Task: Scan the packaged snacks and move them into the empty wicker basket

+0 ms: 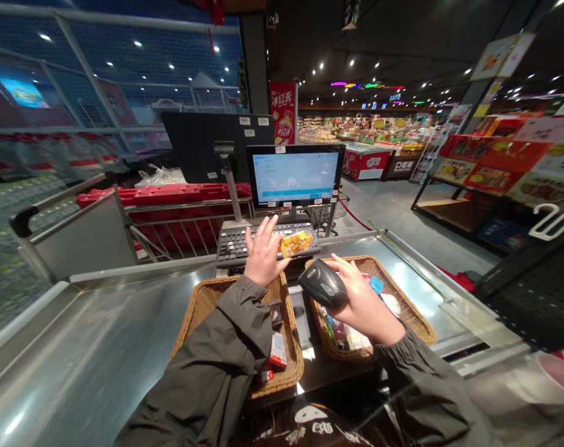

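Note:
My left hand (262,254) is over the black keyboard (232,245), its fingers stretched out and apart. Beside its thumb, a clear pack with yellow pieces (298,243) lies across the right part of the keys. My right hand (356,304) is wrapped round a black barcode scanner (323,285), held above the right wicker basket (419,320). Small packaged goods, among them something with a blue cap (377,284), lie in that basket. Under my left forearm stands another wicker basket (293,360), with a white and red box (278,349) in it; my sleeve hides part of it.
A lit monitor (295,177) stands behind the keyboard, with a second dark screen (216,146) seen from behind. The metal counter (123,347) extends to both sides. A cart with red items (183,195) is beyond it. Boxed goods (500,155) fill a rack at right.

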The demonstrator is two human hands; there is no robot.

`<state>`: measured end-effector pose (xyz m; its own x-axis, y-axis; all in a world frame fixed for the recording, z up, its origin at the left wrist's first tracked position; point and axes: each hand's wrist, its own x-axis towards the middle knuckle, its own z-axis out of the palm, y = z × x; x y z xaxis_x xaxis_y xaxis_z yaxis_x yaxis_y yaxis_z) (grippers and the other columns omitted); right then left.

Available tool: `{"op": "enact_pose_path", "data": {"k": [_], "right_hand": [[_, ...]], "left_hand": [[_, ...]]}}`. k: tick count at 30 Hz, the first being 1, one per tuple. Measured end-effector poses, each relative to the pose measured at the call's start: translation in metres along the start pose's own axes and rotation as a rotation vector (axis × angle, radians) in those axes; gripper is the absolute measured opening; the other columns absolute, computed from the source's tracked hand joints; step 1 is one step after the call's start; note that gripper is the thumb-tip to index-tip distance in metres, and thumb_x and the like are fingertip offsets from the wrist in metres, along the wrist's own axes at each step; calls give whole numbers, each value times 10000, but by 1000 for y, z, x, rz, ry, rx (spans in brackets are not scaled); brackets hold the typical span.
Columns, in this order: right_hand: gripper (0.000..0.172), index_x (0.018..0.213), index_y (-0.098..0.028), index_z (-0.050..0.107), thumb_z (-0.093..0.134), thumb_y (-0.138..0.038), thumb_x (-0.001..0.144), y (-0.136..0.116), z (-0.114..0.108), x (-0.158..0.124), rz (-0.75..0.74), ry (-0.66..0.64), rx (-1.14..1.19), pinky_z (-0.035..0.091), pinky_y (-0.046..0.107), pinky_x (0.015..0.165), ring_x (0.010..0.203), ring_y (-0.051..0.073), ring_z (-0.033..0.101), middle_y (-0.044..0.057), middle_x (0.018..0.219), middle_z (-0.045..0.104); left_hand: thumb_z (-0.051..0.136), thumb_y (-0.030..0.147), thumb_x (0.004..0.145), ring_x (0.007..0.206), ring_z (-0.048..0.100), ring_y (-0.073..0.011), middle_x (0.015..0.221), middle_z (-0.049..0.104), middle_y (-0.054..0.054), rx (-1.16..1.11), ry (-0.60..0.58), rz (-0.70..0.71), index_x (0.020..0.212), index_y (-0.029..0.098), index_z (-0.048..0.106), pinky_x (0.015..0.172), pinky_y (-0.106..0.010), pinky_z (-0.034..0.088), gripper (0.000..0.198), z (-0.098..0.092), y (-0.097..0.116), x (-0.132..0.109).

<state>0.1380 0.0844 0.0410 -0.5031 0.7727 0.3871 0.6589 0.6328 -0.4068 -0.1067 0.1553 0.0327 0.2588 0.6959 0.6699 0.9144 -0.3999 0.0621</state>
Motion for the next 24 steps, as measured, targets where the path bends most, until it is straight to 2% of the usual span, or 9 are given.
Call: {"op": "enact_pose_path", "data": {"k": [5, 12, 19, 24], "right_hand": [[477, 1212, -204, 619, 614, -184, 736, 1, 3, 0, -19, 0, 17, 247, 663, 1147, 1435, 375, 317, 132, 1401, 534], [493, 1205, -208, 614, 631, -191, 713, 1, 14, 2, -42, -29, 44, 234, 663, 1153, 1436, 381, 313, 139, 1378, 539], [486, 1172, -207, 619, 623, -195, 686, -5, 30, 12, -60, -83, 52, 235, 669, 1138, 1413, 397, 344, 137, 1359, 548], [466, 1163, -208, 635, 622, -218, 697, -10, 46, 18, -72, -141, 40, 214, 711, 1117, 1414, 409, 339, 132, 1379, 538]], "left_hand": [[725, 363, 752, 1477, 250, -333, 1586, 301, -147, 20, -29, -13, 1099, 207, 587, 1194, -628, 60, 405, -4, -6, -9], [728, 403, 756, 1470, 263, -345, 1589, 295, -150, 42, -99, -39, 1098, 203, 602, 1194, -627, 45, 416, -13, -21, -30], [740, 385, 745, 1470, 264, -330, 1591, 293, -139, 97, -178, -60, 1077, 197, 597, 1195, -634, 44, 407, -22, -36, -60], [751, 347, 727, 1461, 281, -342, 1587, 294, -161, 111, -274, -69, 1046, 186, 604, 1185, -659, 50, 385, -30, -53, -92]]}}
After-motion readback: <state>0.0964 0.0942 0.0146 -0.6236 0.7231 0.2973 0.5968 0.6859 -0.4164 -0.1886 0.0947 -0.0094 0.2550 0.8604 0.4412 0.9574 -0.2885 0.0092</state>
